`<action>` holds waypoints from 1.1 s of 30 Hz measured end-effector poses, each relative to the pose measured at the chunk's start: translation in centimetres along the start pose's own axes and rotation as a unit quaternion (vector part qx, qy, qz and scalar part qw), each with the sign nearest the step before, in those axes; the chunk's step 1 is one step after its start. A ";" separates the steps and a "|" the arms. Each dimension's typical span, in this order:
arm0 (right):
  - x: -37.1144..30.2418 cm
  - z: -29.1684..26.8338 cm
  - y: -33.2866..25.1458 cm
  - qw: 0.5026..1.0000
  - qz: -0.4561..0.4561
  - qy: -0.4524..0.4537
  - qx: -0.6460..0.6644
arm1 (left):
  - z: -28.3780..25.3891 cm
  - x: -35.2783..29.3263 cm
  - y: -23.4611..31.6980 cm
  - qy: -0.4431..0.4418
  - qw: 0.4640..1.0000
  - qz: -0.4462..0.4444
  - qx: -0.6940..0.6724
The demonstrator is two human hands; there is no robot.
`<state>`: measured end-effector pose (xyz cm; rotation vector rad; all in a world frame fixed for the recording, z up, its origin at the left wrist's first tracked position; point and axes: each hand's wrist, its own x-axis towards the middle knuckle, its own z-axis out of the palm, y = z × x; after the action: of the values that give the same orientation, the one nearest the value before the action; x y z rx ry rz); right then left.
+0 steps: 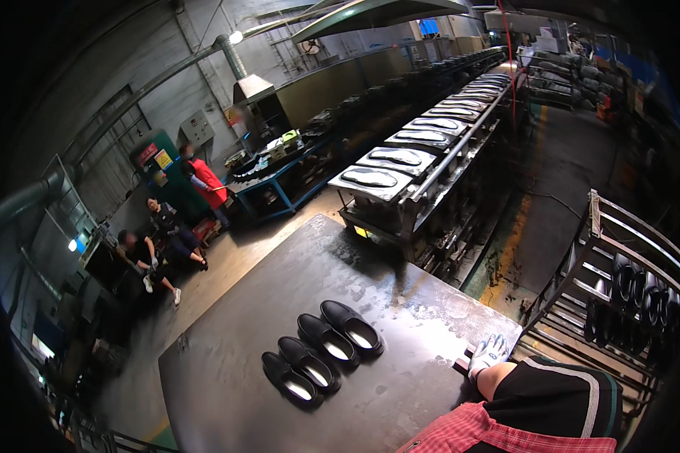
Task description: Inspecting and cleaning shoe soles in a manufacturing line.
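Your right hand (489,353), in a white glove with grey-blue patches, rests palm-down at the near right corner of the broad grey metal desk (230,355), fingers extended, gripping nothing visible. A small dark strip (462,366) lies just beside it, its kind unclear. Your left hand is out of view; its state cannot be told. Four black slip-on shoes (315,333) with pale insoles stand in a slanting row on the desk, well apart from your hand. To the right, a slatted metal rack (595,219) holds more black shoes (625,279).
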<state>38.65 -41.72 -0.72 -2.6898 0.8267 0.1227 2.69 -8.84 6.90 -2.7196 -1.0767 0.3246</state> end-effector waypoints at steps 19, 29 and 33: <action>1.7 3.7 0.9 0.999 0.027 0.021 -0.016 | 19.3 2.1 -3.2 0.148 0.978 -0.077 -0.126; 1.9 3.5 1.1 0.999 0.022 0.003 -0.030 | 8.1 1.1 -0.3 0.033 0.978 -0.173 -0.114; 1.4 2.5 0.4 0.999 0.036 -0.009 -0.019 | 9.3 1.1 -1.0 0.050 0.976 -0.172 -0.125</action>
<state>39.61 -41.99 -3.48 -2.6899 0.9249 0.1817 0.23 -6.43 -1.82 -2.6470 -1.6228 -0.0040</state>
